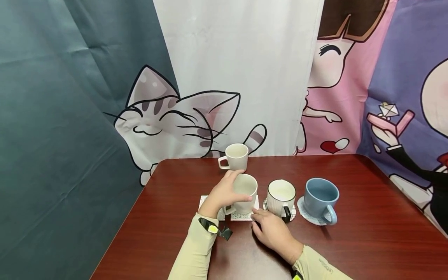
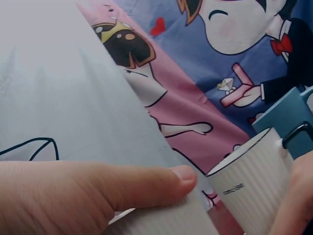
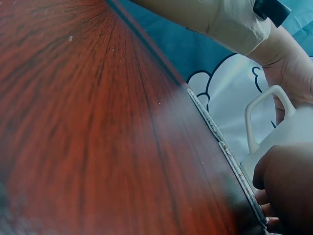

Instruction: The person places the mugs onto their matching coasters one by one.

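Observation:
In the head view my left hand (image 1: 226, 191) grips a ribbed white mug (image 1: 245, 206) from its left side, thumb and fingers spread round the body. The mug stands over a speckled square coaster (image 1: 241, 217); whether its base rests flat is hidden. My thumb (image 2: 156, 186) lies across the mug in the left wrist view. Beside the coaster's right corner, my right hand (image 1: 274, 232) lies low on the table, fingertips at the coaster's edge. The right wrist view shows the mug's handle (image 3: 250, 122) and the thin coaster edge (image 3: 234, 169) near those fingers.
A black-rimmed white mug (image 1: 281, 192) with a black handle stands on a round coaster (image 1: 293, 212). Right of it, a blue mug (image 1: 316, 206) sits on another round coaster (image 1: 308, 217). One more white mug (image 1: 237, 155) stands behind, near the table's (image 1: 161, 249) back edge.

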The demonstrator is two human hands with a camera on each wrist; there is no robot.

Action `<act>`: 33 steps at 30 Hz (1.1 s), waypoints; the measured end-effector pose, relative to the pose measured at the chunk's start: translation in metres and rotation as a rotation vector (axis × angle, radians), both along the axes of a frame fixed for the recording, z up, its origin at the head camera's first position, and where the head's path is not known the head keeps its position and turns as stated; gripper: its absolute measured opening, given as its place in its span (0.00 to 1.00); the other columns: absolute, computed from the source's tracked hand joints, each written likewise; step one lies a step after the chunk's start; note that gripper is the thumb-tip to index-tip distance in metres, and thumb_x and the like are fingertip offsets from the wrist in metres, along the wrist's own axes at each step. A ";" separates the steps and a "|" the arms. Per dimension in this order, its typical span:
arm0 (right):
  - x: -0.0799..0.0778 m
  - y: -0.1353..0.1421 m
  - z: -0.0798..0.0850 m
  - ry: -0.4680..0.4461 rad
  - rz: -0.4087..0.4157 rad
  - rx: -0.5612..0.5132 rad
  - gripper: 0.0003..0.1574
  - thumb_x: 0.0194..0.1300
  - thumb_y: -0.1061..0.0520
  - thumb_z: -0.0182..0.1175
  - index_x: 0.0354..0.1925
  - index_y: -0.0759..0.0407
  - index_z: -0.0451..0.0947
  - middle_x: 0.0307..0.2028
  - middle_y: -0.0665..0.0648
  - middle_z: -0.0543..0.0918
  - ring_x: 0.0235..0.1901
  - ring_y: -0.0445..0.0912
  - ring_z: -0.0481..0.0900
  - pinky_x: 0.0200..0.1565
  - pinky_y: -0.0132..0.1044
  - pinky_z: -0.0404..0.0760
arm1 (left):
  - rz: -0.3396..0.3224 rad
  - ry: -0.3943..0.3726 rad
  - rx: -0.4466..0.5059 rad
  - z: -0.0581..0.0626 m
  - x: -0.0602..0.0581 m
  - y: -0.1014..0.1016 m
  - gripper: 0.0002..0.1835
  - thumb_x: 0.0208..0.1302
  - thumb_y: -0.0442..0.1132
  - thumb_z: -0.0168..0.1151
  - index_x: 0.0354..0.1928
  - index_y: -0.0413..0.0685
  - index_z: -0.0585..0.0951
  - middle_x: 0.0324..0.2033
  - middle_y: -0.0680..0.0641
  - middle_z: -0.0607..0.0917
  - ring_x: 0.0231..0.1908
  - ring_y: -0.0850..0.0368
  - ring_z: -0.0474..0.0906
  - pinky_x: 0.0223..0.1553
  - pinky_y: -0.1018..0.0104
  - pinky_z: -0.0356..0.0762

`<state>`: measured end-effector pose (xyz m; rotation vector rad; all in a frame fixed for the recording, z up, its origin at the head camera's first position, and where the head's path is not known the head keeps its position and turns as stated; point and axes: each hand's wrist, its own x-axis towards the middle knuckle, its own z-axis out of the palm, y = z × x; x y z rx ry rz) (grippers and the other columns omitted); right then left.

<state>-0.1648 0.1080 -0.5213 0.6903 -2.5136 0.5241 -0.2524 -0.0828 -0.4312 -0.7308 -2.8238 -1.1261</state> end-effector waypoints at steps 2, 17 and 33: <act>0.000 0.000 0.001 -0.007 -0.005 0.002 0.14 0.58 0.59 0.68 0.42 0.64 0.88 0.49 0.60 0.87 0.51 0.55 0.85 0.53 0.51 0.81 | 0.040 0.011 -0.012 0.000 0.004 0.003 0.53 0.43 0.63 0.79 0.73 0.61 0.67 0.64 0.49 0.72 0.55 0.52 0.76 0.52 0.51 0.77; -0.001 0.000 -0.002 -0.033 -0.004 -0.022 0.13 0.59 0.58 0.68 0.42 0.63 0.88 0.49 0.61 0.87 0.52 0.54 0.85 0.54 0.51 0.81 | 0.225 0.128 -0.142 0.000 0.016 0.021 0.55 0.42 0.71 0.75 0.72 0.59 0.67 0.58 0.46 0.74 0.54 0.47 0.77 0.40 0.46 0.79; -0.002 0.000 -0.001 0.040 0.004 0.080 0.13 0.54 0.62 0.72 0.41 0.60 0.87 0.49 0.59 0.88 0.50 0.52 0.86 0.52 0.47 0.82 | -0.074 0.128 -0.078 -0.010 -0.010 0.003 0.48 0.46 0.65 0.76 0.72 0.67 0.69 0.63 0.54 0.74 0.59 0.57 0.71 0.54 0.52 0.76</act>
